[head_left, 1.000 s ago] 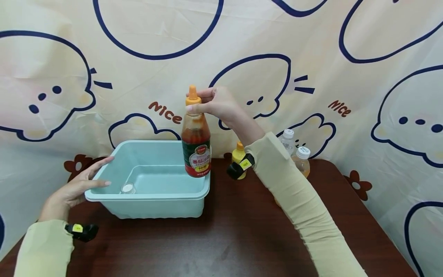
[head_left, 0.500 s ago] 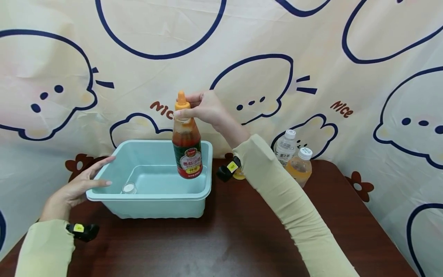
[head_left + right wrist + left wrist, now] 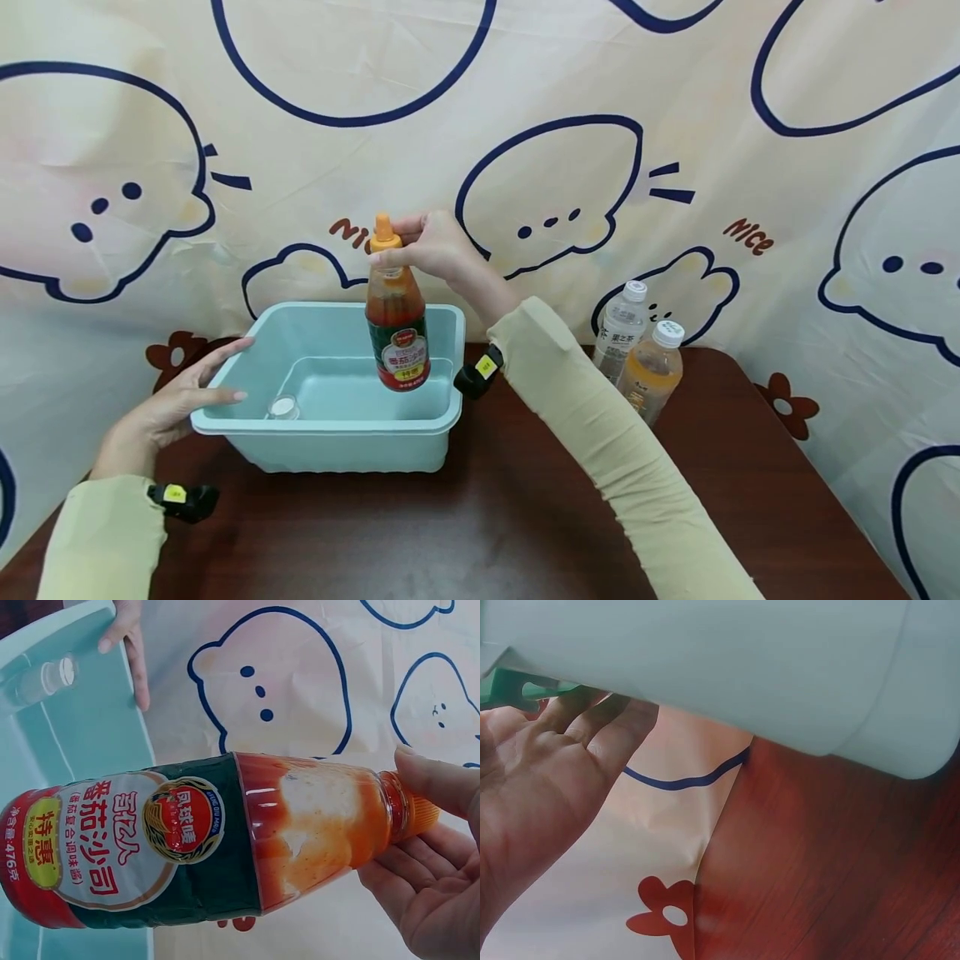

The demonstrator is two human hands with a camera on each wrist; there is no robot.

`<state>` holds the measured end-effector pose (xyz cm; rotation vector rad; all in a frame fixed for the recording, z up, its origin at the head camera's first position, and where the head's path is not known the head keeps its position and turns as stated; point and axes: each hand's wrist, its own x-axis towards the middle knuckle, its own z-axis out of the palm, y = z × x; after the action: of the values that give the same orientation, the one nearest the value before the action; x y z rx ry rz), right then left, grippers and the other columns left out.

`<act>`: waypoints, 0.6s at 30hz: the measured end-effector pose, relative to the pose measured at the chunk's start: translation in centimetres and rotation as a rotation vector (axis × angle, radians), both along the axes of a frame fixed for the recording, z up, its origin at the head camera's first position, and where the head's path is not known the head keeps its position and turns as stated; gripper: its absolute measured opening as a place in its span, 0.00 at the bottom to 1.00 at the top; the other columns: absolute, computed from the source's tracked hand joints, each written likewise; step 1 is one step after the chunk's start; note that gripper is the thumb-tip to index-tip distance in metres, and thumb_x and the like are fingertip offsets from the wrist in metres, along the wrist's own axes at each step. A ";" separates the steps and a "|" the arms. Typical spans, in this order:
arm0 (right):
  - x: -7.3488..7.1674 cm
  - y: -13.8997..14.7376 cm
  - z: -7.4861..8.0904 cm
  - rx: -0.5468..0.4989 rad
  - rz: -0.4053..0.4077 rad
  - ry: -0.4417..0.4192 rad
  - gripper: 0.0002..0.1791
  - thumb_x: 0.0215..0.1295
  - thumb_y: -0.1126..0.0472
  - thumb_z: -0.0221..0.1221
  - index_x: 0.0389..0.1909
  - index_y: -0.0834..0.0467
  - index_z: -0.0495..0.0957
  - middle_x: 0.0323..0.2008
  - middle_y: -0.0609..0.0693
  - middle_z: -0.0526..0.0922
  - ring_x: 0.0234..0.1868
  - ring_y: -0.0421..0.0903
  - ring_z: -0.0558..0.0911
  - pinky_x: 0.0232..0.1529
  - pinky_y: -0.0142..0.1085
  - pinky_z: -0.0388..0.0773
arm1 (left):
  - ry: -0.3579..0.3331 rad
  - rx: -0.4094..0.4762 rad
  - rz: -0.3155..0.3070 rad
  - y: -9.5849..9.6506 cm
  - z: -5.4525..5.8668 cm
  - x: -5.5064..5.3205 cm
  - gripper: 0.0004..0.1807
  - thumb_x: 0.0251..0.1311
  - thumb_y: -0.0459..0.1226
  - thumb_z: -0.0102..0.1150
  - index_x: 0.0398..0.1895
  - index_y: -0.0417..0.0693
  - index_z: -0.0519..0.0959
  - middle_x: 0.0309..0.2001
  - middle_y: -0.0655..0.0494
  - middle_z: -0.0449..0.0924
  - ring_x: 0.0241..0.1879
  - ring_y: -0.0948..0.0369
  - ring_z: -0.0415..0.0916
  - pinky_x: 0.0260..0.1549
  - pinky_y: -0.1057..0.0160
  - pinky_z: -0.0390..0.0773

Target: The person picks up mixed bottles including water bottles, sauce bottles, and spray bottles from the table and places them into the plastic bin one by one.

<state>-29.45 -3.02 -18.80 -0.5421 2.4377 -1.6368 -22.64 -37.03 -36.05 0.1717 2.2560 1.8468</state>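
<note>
My right hand (image 3: 438, 250) pinches a ketchup bottle (image 3: 399, 333) at its neck, just below the orange pointed cap (image 3: 384, 233). The bottle hangs nearly upright over the right half of a light blue plastic basin (image 3: 337, 427). In the right wrist view, the ketchup bottle (image 3: 202, 840) shows its green and red label, with sauce smeared inside the shoulder. At the basin's left end, my left hand (image 3: 168, 408) grips the rim, thumb over the edge. The left wrist view shows fingers (image 3: 615, 724) tucked up under the rim. A small clear white-capped container (image 3: 283, 407) lies inside the basin.
Two white-capped bottles, one clear (image 3: 621, 325) and one holding amber drink (image 3: 652, 367), stand at the table's back right, beyond the right sleeve (image 3: 600, 450). A patterned curtain (image 3: 555, 67) hangs behind the brown table (image 3: 337, 533).
My right hand has carried the ketchup bottle left and slightly down, farther over the basin. The sleeve now hides the small yellow bottle. My left hand keeps its grip on the rim.
</note>
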 end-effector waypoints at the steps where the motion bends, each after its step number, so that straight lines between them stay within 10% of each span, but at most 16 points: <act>1: 0.0 -0.1 -0.1 0.000 -0.003 -0.007 0.21 0.52 0.60 0.65 0.49 0.58 0.78 0.42 0.49 0.81 0.42 0.42 0.77 0.53 0.40 0.70 | -0.002 -0.002 -0.001 0.0 0.1 0.0 0.41 0.57 0.29 0.54 0.68 0.72 0.51 0.63 0.38 0.38 0.40 0.66 0.74 0.34 0.54 0.80; 18: -0.4 -2.4 -2.1 -0.014 0.025 0.002 0.22 0.52 0.60 0.65 0.50 0.59 0.77 0.43 0.50 0.81 0.41 0.42 0.77 0.45 0.35 0.74 | 0.019 0.021 -0.032 0.1 -0.2 0.0 0.40 0.57 0.28 0.53 0.68 0.70 0.52 0.56 0.60 0.52 0.40 0.64 0.74 0.34 0.55 0.80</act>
<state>-29.84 -5.37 -20.90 -0.5743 2.4124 -1.6456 -22.64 -36.93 -36.23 0.2285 2.2335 1.8610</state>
